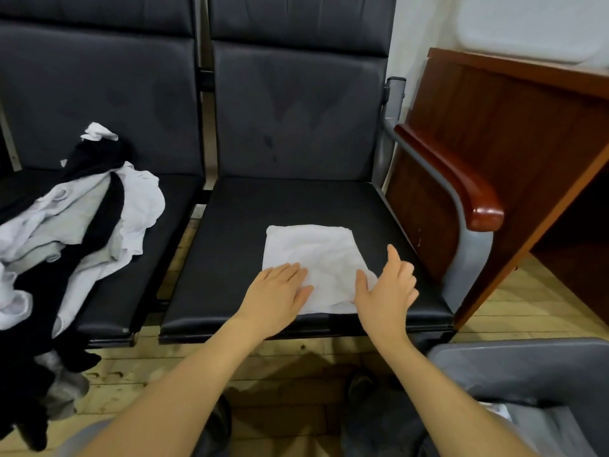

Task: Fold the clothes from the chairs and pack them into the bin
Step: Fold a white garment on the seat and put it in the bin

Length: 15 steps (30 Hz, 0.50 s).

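Two bare hands reach onto the dark padded seat in the centre of the frame, where a white cloth lies folded into a flat, roughly rectangular shape near the seat's front edge. At lower centre, the left hand lies palm down with straight fingers on the cloth's near left corner, pressing it flat and gripping nothing. Just right of it, the right hand is at the cloth's near right corner, its thumb over the fabric, its index finger raised and its other fingers loosely bent; it holds nothing, and whether it touches the cloth cannot be told. On the neighbouring seat at the left of the frame sits a heap of unfolded clothes, white, grey and black pieces tangled together, with some spilling over the front edge toward the wooden floor. A grey bin stands in the lower right corner, near the person's right forearm, with some pale fabric showing inside it. To the right of the centre seat is a metal armrest with a glossy reddish wooden cap, and beyond it a brown wooden desk at the upper right.
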### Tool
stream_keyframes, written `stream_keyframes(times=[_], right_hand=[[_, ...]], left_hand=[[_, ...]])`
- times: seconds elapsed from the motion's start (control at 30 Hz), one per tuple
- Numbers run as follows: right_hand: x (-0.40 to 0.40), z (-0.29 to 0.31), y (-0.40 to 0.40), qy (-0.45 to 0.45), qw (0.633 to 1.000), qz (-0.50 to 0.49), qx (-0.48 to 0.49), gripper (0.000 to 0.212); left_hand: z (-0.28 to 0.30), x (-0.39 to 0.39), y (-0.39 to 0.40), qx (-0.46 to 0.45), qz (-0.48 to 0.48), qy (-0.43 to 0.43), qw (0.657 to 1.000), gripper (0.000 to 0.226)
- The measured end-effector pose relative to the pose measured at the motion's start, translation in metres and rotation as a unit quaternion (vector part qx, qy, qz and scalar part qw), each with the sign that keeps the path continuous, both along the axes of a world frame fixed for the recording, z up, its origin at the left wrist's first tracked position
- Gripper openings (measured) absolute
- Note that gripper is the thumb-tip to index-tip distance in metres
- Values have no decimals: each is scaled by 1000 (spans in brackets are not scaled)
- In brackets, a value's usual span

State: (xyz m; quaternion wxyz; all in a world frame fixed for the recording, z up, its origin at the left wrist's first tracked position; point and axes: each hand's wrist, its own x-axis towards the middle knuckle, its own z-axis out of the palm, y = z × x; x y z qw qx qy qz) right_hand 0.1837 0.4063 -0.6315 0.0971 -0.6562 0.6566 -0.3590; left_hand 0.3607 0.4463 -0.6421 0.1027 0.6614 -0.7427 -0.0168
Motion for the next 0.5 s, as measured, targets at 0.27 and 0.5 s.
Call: stream_keyframes(times=[0.27, 0.5], right_hand=[[9, 1, -16, 83, 961, 264, 18, 42], [-19, -18, -42, 287, 883, 264, 261, 60]], left_hand=[[-7, -4, -4, 51, -43, -30, 997, 48], [-3, 4, -6, 61, -40, -18, 997, 52]])
